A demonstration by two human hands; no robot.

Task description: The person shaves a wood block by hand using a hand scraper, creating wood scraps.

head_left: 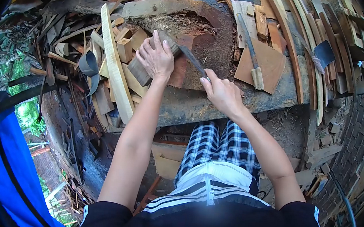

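My left hand presses down on a grey-brown wooden block, thumb and fingers over its top and sides. The block lies at a slant on the workbench. In my right hand is a long, narrow, dark metal blade; the fist hides its handle. The blade's far end comes right up to the block's upper right corner, near my left thumb. Beneath the blade is a reddish-brown worn board with sawdust around it.
A pale wooden strip and small wood blocks lie left of my left hand. On the right, a long tool with a wooden handle rests on a brown board. Long curved wood strips cover the bench's right side.
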